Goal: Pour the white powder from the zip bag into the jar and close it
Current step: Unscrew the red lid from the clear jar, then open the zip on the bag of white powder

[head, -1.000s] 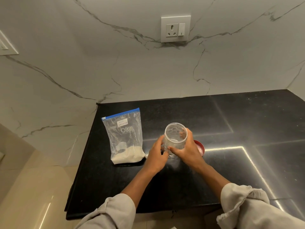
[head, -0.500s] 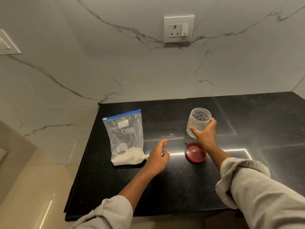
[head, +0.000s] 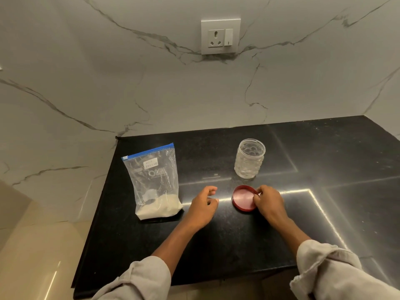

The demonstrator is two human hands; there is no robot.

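Centrally, a glossy black stone countertop [head: 216, 245] meets a white marble wall with grey veins [head: 108, 83]. A clear plastic zip bag with a blue seal strip [head: 153, 180] stands upright on the left side of the counter, zipped at the top. A small white handwritten label [head: 150, 163] is stuck near its top; the second line seems to read "POWDER", the first line is too small to make out. Faint printed lettering beneath the label is not legible. White powder [head: 159, 208] sits heaped in the bottom of the bag.

Right of the bag and farther back stands a clear, bubble-textured jar [head: 250, 159], open and empty, upright on the counter. A round red lid [head: 243, 198] lies flat in front of the jar, well apart from the bag.

The right hand [head: 269, 202] rests at the lid's right edge, fingertips curled and pinching its rim. The left hand [head: 202, 205] hovers just right of the bag, fingers loosely curled, holding nothing and touching nothing. Both forearms emerge from rolled pale grey sleeves [head: 138, 280].

A white wall socket with a switch [head: 220, 36] is mounted on the wall above.

Half a second ago the right hand gripped the jar behind the lid; it has since let go, leaving the jar standing alone, and come down to the lid. The left hand and bag have barely shifted.
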